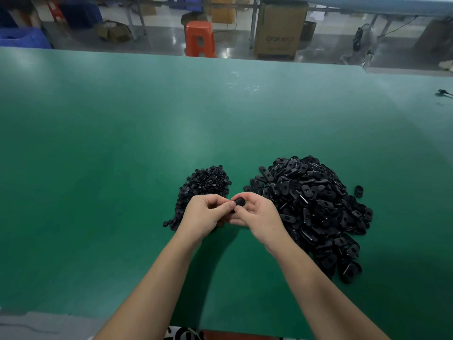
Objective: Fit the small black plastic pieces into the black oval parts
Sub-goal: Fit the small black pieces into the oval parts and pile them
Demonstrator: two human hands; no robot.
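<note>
Fitting step in hand: left hand (205, 212) and right hand (255, 212) both pinch one oval part (238, 201) between the heap of small pieces (206, 182) and heap of ovals (316, 202); next, likely press piece home, though it's hidden.

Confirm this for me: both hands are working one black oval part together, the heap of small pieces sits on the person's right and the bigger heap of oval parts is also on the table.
One slip. The head view shows the heap of small pieces on the person's left, behind the left hand; the bigger heap of oval parts lies on the right. Both hands, with the right hand, do hold one black oval part.
</note>
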